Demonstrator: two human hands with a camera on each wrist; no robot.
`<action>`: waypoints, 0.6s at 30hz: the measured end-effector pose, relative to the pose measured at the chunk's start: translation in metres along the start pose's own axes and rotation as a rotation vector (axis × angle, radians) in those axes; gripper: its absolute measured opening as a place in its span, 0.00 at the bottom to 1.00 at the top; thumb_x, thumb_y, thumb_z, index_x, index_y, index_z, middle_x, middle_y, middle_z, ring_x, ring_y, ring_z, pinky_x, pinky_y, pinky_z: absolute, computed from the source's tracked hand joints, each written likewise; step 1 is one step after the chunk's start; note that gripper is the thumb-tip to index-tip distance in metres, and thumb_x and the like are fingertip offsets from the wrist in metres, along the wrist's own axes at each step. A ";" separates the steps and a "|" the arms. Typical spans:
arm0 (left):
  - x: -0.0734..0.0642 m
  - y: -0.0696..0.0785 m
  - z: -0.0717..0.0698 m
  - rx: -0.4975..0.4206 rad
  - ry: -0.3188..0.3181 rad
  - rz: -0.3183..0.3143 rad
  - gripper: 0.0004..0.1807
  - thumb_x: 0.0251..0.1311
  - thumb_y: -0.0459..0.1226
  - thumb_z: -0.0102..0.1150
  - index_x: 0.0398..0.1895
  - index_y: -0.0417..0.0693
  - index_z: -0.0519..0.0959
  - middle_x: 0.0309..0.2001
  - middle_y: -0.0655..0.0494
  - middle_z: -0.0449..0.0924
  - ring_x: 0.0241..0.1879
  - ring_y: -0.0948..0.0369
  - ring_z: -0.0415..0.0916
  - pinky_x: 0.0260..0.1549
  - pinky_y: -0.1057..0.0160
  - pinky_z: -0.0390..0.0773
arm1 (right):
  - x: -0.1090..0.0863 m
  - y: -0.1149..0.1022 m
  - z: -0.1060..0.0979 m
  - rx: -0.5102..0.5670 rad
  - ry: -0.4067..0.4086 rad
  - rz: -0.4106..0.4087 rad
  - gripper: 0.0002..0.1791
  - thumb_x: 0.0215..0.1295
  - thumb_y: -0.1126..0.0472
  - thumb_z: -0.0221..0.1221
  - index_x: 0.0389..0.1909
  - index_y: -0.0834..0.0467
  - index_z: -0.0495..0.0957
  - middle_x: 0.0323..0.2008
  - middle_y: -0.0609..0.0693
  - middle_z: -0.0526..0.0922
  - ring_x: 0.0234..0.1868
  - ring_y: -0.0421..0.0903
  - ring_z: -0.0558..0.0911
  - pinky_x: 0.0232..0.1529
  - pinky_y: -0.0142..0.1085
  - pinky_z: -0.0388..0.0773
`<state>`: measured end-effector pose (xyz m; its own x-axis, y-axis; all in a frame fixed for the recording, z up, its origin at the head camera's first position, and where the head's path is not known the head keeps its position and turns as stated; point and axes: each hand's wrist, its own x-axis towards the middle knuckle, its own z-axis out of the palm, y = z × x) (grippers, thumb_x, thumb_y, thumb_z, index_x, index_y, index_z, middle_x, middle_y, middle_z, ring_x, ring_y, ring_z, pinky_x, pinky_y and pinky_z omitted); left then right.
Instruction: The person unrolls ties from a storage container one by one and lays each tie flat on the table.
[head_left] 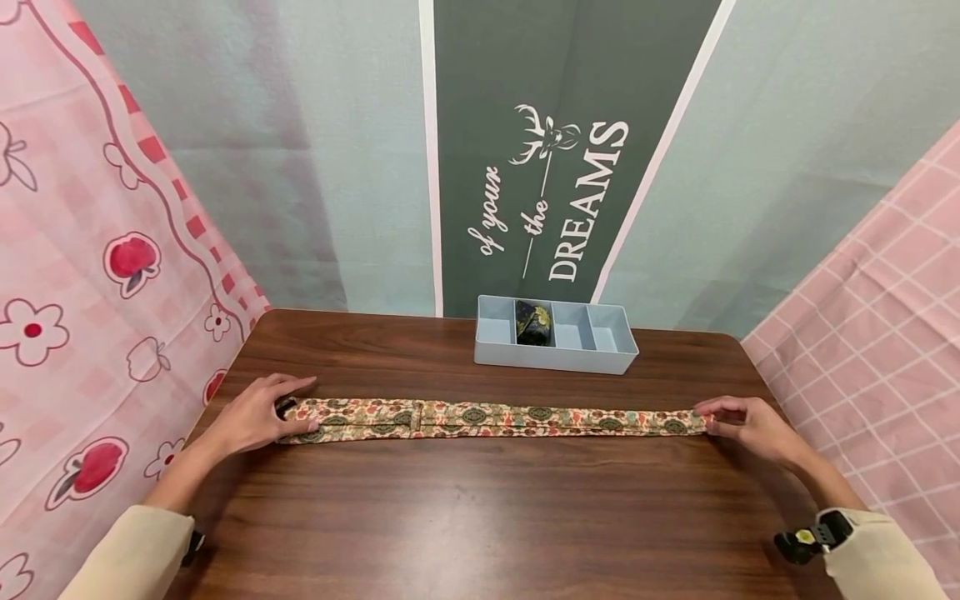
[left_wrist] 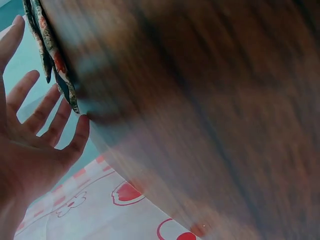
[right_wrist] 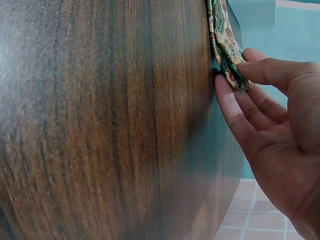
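A floral-patterned necktie (head_left: pixel 491 419) lies lengthwise across the table, its back with the seam and keeper loop (head_left: pixel 416 416) facing up. At its wide end is my left hand (head_left: pixel 258 414), thumb and fingers spread around that end. In the left wrist view, the fingers (left_wrist: pixel 50 117) look straight and apart, close to the tie's edge. My right hand (head_left: pixel 750 427) pinches the narrower end. The right wrist view shows the thumb (right_wrist: pixel 267 71) on top of the tie end (right_wrist: pixel 235 75), with the other fingers beneath and beside it.
Behind the tie, a light-blue divided box (head_left: pixel 555 357) stands near the back edge of the wooden table (head_left: pixel 450 508). One compartment holds a dark folded cloth (head_left: pixel 533 323) with a yellow flower. Hanging curtains (head_left: pixel 360 158) enclose the back and both sides.
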<state>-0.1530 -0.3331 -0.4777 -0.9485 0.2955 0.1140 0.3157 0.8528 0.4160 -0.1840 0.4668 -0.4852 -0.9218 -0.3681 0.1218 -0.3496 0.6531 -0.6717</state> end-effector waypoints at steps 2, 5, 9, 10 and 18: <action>0.000 -0.001 0.001 -0.007 0.005 0.011 0.43 0.52 0.56 0.81 0.68 0.43 0.81 0.57 0.34 0.81 0.55 0.35 0.80 0.50 0.33 0.79 | 0.000 0.000 0.000 -0.006 0.000 0.000 0.11 0.64 0.75 0.69 0.46 0.64 0.88 0.46 0.56 0.90 0.43 0.28 0.86 0.39 0.21 0.81; 0.001 -0.003 0.001 -0.023 0.010 0.032 0.41 0.51 0.54 0.82 0.66 0.43 0.83 0.56 0.36 0.82 0.54 0.36 0.82 0.49 0.34 0.80 | 0.000 0.000 0.000 -0.003 -0.001 0.005 0.10 0.64 0.75 0.69 0.45 0.65 0.88 0.46 0.56 0.90 0.43 0.28 0.86 0.39 0.22 0.81; 0.002 -0.006 0.000 -0.052 0.024 0.068 0.36 0.50 0.50 0.84 0.61 0.43 0.86 0.53 0.39 0.85 0.50 0.40 0.84 0.47 0.37 0.82 | 0.000 0.000 0.001 0.006 -0.007 0.002 0.10 0.64 0.76 0.69 0.46 0.67 0.87 0.47 0.52 0.90 0.43 0.28 0.86 0.38 0.23 0.82; 0.002 -0.007 0.000 -0.057 0.036 0.080 0.35 0.49 0.48 0.85 0.60 0.43 0.87 0.52 0.40 0.85 0.48 0.43 0.85 0.46 0.40 0.82 | 0.000 0.000 0.001 0.010 -0.008 0.000 0.10 0.64 0.76 0.69 0.46 0.68 0.87 0.47 0.51 0.90 0.43 0.29 0.86 0.38 0.23 0.82; 0.002 -0.009 -0.004 -0.123 0.105 0.165 0.25 0.48 0.41 0.86 0.52 0.46 0.91 0.47 0.52 0.91 0.45 0.60 0.85 0.40 0.68 0.80 | 0.001 0.001 0.001 -0.007 -0.005 0.017 0.09 0.66 0.73 0.69 0.47 0.67 0.87 0.47 0.50 0.91 0.42 0.30 0.86 0.38 0.23 0.81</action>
<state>-0.1575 -0.3417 -0.4777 -0.8839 0.3746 0.2800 0.4672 0.7359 0.4901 -0.1850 0.4659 -0.4867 -0.9270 -0.3597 0.1066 -0.3345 0.6639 -0.6688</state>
